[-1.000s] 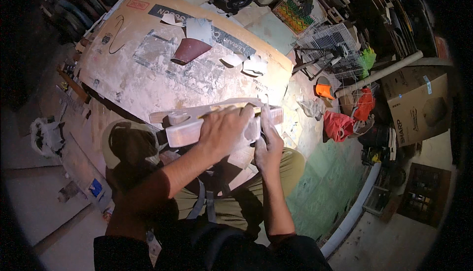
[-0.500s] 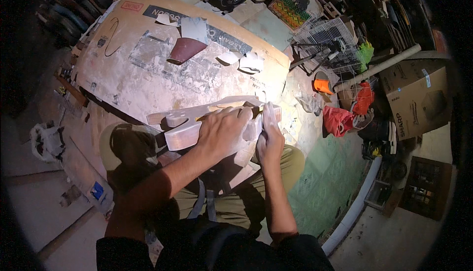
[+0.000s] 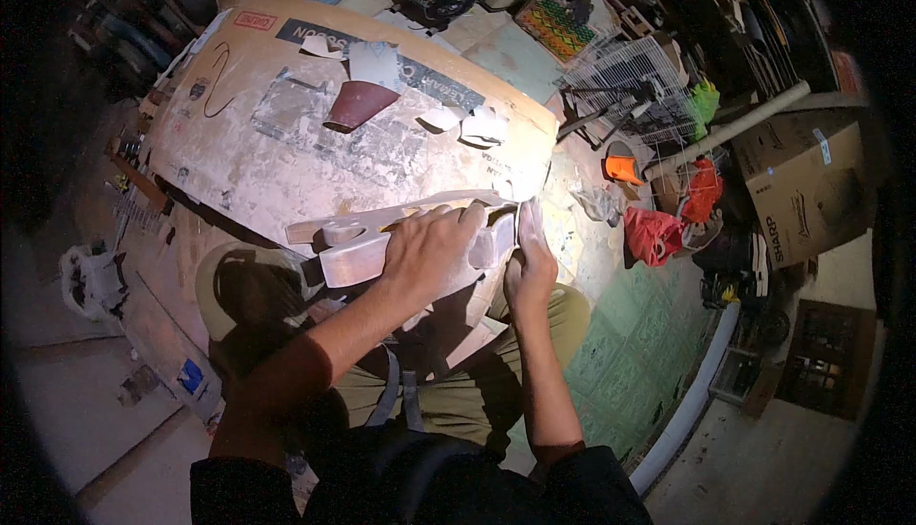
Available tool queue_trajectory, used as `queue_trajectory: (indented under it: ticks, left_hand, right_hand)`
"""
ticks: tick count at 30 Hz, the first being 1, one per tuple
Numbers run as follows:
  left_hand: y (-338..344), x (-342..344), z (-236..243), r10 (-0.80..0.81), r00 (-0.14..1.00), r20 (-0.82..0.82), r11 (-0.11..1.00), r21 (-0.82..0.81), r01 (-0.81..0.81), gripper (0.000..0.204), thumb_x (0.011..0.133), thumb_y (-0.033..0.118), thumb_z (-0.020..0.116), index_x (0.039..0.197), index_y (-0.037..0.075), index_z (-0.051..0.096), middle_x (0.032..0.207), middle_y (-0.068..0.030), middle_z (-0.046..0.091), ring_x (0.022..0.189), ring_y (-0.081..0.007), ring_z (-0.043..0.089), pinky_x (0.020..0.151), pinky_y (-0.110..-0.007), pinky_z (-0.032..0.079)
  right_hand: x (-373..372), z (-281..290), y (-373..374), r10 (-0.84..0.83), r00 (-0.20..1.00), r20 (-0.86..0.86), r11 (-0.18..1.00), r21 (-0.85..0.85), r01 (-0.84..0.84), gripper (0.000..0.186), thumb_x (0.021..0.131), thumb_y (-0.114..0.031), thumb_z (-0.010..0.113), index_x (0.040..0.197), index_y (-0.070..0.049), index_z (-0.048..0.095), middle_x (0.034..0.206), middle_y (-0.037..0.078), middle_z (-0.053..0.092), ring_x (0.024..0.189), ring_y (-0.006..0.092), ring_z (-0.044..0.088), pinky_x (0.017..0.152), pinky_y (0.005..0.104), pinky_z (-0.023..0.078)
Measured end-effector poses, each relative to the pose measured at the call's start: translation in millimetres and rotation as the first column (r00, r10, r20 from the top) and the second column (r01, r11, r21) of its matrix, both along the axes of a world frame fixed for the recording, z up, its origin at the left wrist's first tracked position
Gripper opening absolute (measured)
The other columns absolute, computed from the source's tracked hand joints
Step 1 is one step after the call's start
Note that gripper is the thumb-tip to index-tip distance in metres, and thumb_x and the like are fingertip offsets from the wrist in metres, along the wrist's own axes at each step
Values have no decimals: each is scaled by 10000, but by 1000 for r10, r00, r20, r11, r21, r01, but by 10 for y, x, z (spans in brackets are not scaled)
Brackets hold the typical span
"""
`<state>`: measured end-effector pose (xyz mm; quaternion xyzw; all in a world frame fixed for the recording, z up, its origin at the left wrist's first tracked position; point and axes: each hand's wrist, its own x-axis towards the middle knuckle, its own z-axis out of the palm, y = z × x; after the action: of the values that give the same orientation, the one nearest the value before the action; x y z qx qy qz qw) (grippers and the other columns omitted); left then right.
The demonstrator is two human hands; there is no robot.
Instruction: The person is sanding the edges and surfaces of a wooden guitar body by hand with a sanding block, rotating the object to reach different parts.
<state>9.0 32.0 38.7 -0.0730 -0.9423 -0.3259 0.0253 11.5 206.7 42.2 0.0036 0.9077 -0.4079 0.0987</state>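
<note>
Head view: the left hand [image 3: 434, 250] lies palm down across a pale carved wooden piece [image 3: 358, 248], fingers spread and curled over its top, pinning it in place. The right hand [image 3: 530, 263] stands just beside the piece's right end, fingers straight and pressed together against it; whether anything sits under those fingers cannot be told. The wooden piece rests across the person's lap at the near edge of a large, dust-streaked workboard [image 3: 286, 134], its left end overlapping that edge and its lower part hanging over the olive trousers [image 3: 458, 401].

On the workboard, toward the far edge, lies a folded dark red sheet of abrasive paper [image 3: 355, 105] with a pale sheet [image 3: 374, 62] touching its far side. Crumpled white scraps [image 3: 477, 126] sit near the far right corner.

Off the right edge, on the floor, an orange object [image 3: 625, 169] and a red bag [image 3: 654, 236] lie near each other. A wire basket [image 3: 634, 86] stands beyond them, and a brown cardboard box [image 3: 801, 182] well apart to the right
</note>
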Motion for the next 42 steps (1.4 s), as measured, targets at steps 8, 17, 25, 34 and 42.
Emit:
queue_trajectory:
  ticks: [8,17,25,34,42]
  left_hand:
    - [66,-91,139,25,1000,4,1000,19,-25,486,693,296,791,1049,26,600,843,-204,686,810,-387,689,708,-470,533]
    - [-281,-863,220,55,998,-16,998,35,-54,542,788,419,757,1073,-12,594,965,-254,675,899,-373,665,814,-427,507]
    - [-984,-1824,-877,128,989,79,839,522,-150,476,1061,336,389,1125,-76,620,1057,-225,680,1048,-259,629,950,-396,459]
    - [-1113,-1820,-551,178,959,219,771,575,-274,567,1074,410,365,1289,-74,566,1218,-124,627,1125,-215,557,1027,-331,398]
    - [-813,-1160,-604,148,977,154,756,619,-212,603,1077,451,337,1265,-67,581,1175,-103,638,1071,-201,580,985,-322,428]
  right_hand:
    - [-489,-319,604,141,951,-276,891,453,-1,308,820,-40,557,1113,-31,654,875,262,665,776,439,636,718,512,503]
    - [-127,-653,667,-219,964,-151,830,-549,102,629,783,160,400,1404,85,461,1382,240,547,1305,265,526,1095,322,399]
    - [729,-1646,309,-265,961,81,672,-699,244,563,762,122,429,1308,84,562,1292,151,648,1102,155,633,858,238,502]
    - [677,-1681,282,-169,980,101,730,-656,193,560,775,100,430,1313,66,580,1284,127,663,1135,150,621,957,230,451]
    - [573,-919,156,-20,1000,-6,854,-521,14,562,828,76,462,1381,-1,532,1330,199,615,1269,266,579,1054,303,432]
